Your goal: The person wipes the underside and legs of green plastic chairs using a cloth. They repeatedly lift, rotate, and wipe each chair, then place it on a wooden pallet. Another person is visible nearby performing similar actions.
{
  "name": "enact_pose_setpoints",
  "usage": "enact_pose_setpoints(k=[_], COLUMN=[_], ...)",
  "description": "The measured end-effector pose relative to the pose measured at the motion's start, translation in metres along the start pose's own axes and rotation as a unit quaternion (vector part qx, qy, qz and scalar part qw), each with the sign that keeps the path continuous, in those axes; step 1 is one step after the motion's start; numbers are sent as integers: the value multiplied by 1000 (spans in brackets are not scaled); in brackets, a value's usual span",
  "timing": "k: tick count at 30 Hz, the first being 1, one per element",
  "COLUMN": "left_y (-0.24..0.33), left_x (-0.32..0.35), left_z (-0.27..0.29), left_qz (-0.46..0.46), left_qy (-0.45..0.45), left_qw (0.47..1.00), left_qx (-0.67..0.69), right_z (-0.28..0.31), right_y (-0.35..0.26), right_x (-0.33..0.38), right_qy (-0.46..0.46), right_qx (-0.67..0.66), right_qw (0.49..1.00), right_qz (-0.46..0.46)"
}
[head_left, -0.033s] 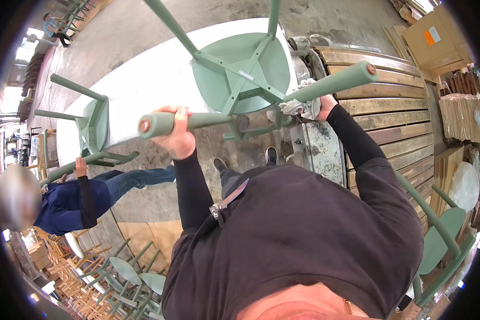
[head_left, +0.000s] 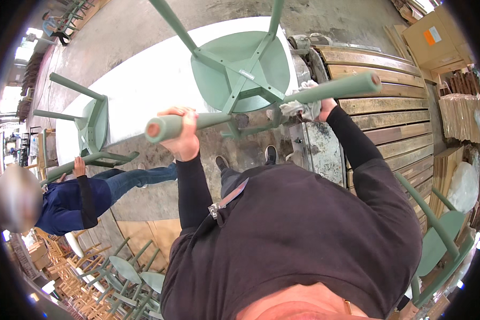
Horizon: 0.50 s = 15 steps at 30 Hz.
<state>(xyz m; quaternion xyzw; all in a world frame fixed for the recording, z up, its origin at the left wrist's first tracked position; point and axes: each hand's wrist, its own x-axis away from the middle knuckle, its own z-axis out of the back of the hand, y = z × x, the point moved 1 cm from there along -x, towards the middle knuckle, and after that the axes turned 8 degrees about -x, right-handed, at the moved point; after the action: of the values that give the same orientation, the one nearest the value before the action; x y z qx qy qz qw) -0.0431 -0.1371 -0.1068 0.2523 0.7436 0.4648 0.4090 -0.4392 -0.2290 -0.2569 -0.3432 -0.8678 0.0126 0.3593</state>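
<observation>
— Green chair (head_left: pixel 240 69), upside down, seat resting on the white tabletop (head_left: pixel 144 80), legs sticking up twd the cam. That's what I've got in hand.

— Hands?

— Left hand (head_left: pixel 182 136) wrapped round the near-left leg (head_left: pixel 176 125), just behind its bare, unpainted end. Fingers over the top, closed tight. Right hand (head_left: pixel 317 109) on the near-right leg (head_left: pixel 330 88), w/ a crumpled white rag (head_left: pixel 298 108) bunched between palm and wood. Closed on rag and leg both.

— Where's the chair vs. me?

— Straight ahead, above my shoes (head_left: pixel 245 157) on the concrete floor (head_left: pixel 160 197). Seat underside faces me, cross-braces meeting in the middle. Far legs run out of the top edge of view.

— Anything else on that tabletop?

— 2nd green chair (head_left: pixel 90 125) at its left end, lying on its side, legs pointing left. Another person in a blue top (head_left: pixel 64 205) and jeans stands below it, one hand (head_left: pixel 80 167) on its lower leg.

— Right side?

— Stack of raw wooden planks (head_left: pixel 389 117) just beside the right leg, a grey motor (head_left: pixel 309 41) behind them, cardboard box (head_left: pixel 437 37) further back. One more green chair (head_left: pixel 437 240) at my right elbow. Bottom left: cluster of green and unpainted chairs (head_left: pixel 122 272), can't count them.
</observation>
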Motion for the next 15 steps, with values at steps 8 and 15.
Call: enact_pose_setpoints(k=[8,15], left_y=[-21,42], left_x=[4,-18], left_z=[57,61], left_qz=[-29,-38], left_qy=[-173,-218], left_qw=[983,974], left_qx=[-61,-58], right_z=[-19,-95], right_y=[99,171], right_x=[-11,-56], right_qy=[86,-22], right_qx=[-192,305], right_qw=[973,890], right_qz=[99,338])
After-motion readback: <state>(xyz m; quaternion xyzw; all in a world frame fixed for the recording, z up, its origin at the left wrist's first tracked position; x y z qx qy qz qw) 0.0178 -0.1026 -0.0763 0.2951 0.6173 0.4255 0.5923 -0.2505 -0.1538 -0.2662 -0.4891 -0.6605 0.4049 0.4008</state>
